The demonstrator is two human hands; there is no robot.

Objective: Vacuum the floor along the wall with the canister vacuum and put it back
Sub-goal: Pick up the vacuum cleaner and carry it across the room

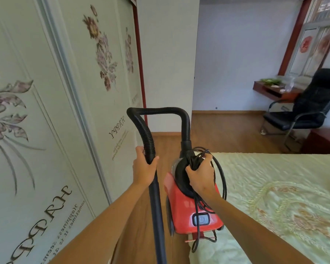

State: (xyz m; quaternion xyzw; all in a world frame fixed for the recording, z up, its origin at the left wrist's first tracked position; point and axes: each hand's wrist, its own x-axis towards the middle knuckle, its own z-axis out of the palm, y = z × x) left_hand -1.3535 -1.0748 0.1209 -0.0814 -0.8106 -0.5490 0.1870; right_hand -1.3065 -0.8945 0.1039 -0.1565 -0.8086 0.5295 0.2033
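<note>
While carried, red canister vacuum [191, 204], black ribbed hose [149, 134], looped cord [220, 174]

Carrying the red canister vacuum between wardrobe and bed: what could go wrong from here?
1. The black power cord, bunched with the handle in the right hand, trails loops past the red canister vacuum; it may snag or trip.
2. The left hand grips the black ribbed hose at the dark wand, close to the floral white wardrobe door; a swing might scuff it.
</note>
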